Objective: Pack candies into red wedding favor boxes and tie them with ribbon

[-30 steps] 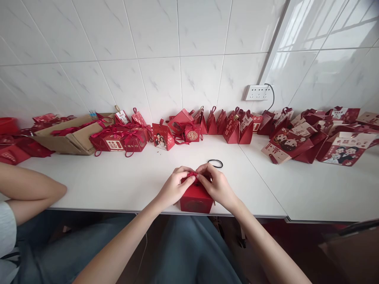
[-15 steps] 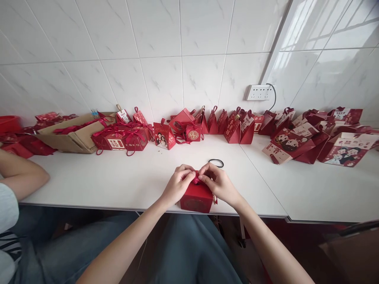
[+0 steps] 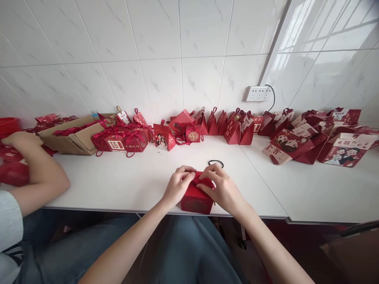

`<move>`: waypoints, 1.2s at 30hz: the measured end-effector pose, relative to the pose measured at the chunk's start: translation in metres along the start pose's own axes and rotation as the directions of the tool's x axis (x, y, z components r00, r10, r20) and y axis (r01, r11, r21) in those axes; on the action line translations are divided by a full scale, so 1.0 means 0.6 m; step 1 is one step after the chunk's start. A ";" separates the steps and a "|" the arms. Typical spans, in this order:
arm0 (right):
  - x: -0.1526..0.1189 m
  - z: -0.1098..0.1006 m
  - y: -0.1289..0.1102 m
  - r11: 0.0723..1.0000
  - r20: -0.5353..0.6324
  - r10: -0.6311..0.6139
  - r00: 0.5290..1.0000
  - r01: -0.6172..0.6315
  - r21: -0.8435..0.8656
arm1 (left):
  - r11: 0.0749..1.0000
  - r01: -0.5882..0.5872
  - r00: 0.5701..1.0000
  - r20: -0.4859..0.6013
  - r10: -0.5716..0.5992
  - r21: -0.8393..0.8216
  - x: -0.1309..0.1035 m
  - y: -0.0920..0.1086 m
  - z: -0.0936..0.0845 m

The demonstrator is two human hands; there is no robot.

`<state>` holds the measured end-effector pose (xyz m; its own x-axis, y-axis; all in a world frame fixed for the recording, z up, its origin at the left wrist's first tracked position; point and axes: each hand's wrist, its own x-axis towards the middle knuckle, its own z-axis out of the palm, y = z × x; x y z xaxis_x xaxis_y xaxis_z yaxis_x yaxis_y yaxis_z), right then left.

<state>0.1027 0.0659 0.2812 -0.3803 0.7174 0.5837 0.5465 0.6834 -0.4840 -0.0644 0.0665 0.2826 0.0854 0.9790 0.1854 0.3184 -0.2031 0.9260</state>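
Close to the table's front edge stands a small red gift box (image 3: 196, 204) with a faint round pattern on its front face. A red ribbon (image 3: 196, 178) lies gathered on top of it, mostly covered by my fingers. My left hand (image 3: 179, 184) is at the box's left side, thumb and forefinger pinching the ribbon. On the other side my right hand (image 3: 219, 184) reaches over the top, its thumb and curled fingers around the ribbon with a small gap between the tips. A black elastic loop (image 3: 216, 163) lies just behind the box.
Red gift boxes (image 3: 119, 139) with ribbons line the wall, beside a cardboard tray (image 3: 69, 142). More printed boxes (image 3: 342, 150) stand at the right. A co-worker's arm (image 3: 49, 173) rests on the table at the left. A power strip (image 3: 257, 94) is on the wall.
My right thumb and fingers have spread a little and shifted slightly right; my left hand stays put. The co-worker's arm has moved in farther, its hand now over the red boxes at left.
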 end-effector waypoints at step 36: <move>-0.001 -0.004 0.005 0.956 0.060 -0.231 0.971 0.238 -0.171 | 0.998 -0.035 0.999 0.002 0.035 0.049 -0.003 0.002 0.001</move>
<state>0.1062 0.0673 0.2808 -0.5405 0.5472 0.6391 0.5598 0.8010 -0.2123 -0.0639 0.0642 0.2834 0.0980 0.9712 0.2172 0.3613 -0.2381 0.9016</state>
